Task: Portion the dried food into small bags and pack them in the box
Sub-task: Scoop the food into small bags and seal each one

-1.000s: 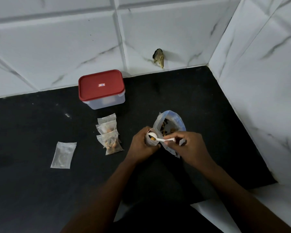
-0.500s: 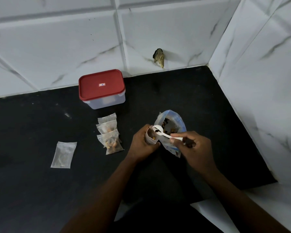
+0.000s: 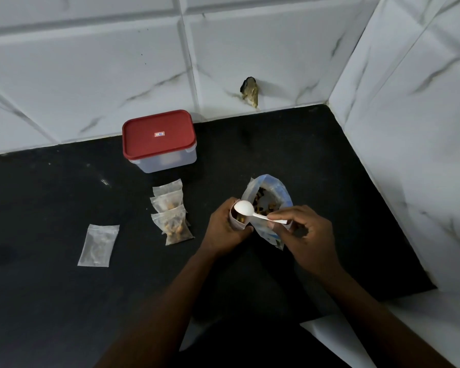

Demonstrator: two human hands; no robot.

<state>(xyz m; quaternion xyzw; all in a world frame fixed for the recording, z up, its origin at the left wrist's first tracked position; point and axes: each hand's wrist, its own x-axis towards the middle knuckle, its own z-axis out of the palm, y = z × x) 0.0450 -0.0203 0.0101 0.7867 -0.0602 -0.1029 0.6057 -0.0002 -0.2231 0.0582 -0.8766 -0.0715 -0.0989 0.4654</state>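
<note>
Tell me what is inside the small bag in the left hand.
A few brownish food pieces show at the mouth of the small bag, under the white spoon. The left hand covers the rest, so the fill is hidden.

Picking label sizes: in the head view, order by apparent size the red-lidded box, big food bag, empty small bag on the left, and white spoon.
1. red-lidded box
2. big food bag, partly covered, so its place against the box is unsure
3. empty small bag
4. white spoon
</note>
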